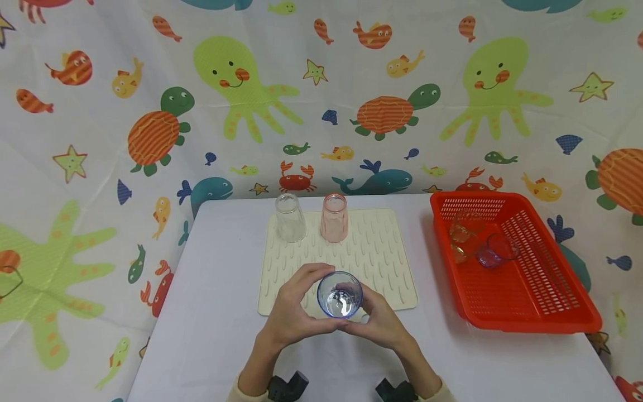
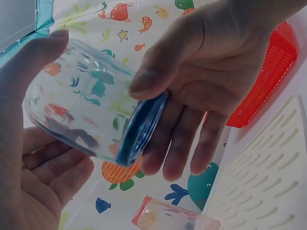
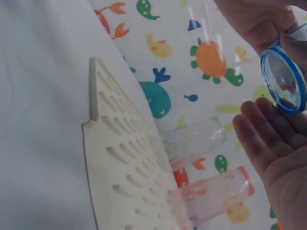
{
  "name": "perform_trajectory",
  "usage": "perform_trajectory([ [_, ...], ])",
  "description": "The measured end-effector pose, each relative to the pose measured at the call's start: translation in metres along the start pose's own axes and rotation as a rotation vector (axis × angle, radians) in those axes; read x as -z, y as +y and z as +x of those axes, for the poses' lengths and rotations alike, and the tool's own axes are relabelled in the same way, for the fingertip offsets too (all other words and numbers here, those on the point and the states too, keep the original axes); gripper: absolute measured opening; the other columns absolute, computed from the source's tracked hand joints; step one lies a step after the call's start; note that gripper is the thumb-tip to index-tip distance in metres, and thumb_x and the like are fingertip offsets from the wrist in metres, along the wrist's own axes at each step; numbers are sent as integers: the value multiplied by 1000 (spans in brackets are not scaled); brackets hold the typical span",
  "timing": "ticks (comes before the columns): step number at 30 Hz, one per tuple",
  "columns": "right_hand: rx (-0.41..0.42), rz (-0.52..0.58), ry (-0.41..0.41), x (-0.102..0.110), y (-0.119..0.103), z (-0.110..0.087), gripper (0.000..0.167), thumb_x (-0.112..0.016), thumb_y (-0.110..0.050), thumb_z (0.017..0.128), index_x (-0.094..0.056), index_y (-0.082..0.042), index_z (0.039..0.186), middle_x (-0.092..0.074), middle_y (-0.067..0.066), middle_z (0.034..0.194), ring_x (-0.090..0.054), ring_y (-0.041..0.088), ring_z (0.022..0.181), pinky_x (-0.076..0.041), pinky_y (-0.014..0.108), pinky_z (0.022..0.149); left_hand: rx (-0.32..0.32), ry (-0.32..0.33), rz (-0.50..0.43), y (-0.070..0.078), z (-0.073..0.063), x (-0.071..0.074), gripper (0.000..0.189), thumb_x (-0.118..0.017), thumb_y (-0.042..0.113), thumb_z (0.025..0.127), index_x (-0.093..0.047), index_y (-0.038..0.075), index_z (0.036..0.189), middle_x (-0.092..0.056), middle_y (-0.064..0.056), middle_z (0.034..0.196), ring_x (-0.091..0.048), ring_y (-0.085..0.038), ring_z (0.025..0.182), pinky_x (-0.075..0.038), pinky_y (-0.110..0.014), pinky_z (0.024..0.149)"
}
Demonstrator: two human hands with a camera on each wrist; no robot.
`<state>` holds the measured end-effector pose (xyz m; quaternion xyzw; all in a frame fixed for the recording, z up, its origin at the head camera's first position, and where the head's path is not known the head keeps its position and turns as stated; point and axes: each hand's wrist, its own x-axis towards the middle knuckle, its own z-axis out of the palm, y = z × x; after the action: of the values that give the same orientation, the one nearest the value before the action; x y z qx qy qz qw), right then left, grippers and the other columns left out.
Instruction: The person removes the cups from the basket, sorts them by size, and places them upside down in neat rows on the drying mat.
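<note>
A blue-tinted glass (image 1: 340, 295) is held between both hands over the near edge of a cream drying mat (image 1: 281, 279). My left hand (image 1: 296, 312) grips its left side, thumb on one side and fingers on the other. From the right, my right hand (image 1: 379, 318) holds it too; in the left wrist view the thumb of that right hand (image 2: 206, 81) lies at the blue-edged end (image 2: 142, 129), fingers stretched past it. Toward the back of the mat stand a clear glass (image 1: 291, 220) and a pink glass (image 1: 334, 219), side by side, wider toward the mat.
To the right a red plastic basket (image 1: 527, 322) holds an amber-tinted glass (image 1: 459, 234) and a purple-tinted glass (image 1: 488, 257). A white cloth (image 1: 216, 268) covers the table. Behind hangs a curtain (image 1: 311, 117) printed with sea animals. Dark wrist devices (image 1: 288, 386) sit on both forearms.
</note>
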<state>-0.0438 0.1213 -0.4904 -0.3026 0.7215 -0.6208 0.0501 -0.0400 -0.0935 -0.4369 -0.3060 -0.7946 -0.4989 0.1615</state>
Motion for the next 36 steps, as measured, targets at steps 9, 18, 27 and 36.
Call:
perform_trajectory([
  [9,20,9,9,4,1,-1,63,-85,-14,81,-54,-8,135,-66,12,124,-65,26,112,-60,32,99,54,-27,5,-2,-6,9,79,-93,38,68,-59,15,136,-62,-3,133,-62,-19,122,-55,-29,105],
  [18,24,59,2,9,1,-1,66,-85,-4,78,-53,-7,136,-63,11,125,-62,10,110,-58,24,96,130,-58,20,-10,-25,21,81,-93,36,69,-57,17,139,-63,-2,133,-61,-17,123,-56,-33,105],
  [27,35,89,-16,10,-1,1,64,-84,-1,78,-54,-6,133,-61,14,127,-61,12,107,-58,25,96,182,-93,-11,-20,-43,28,77,-93,31,70,-59,14,137,-65,-4,132,-62,-17,122,-53,-28,106],
  [36,100,137,-28,9,-7,7,61,-81,4,78,-53,-2,132,-61,17,128,-61,19,115,-57,34,103,265,-152,-23,-23,-52,25,76,-92,32,71,-56,26,138,-62,9,134,-60,-11,124,-54,-31,105],
])
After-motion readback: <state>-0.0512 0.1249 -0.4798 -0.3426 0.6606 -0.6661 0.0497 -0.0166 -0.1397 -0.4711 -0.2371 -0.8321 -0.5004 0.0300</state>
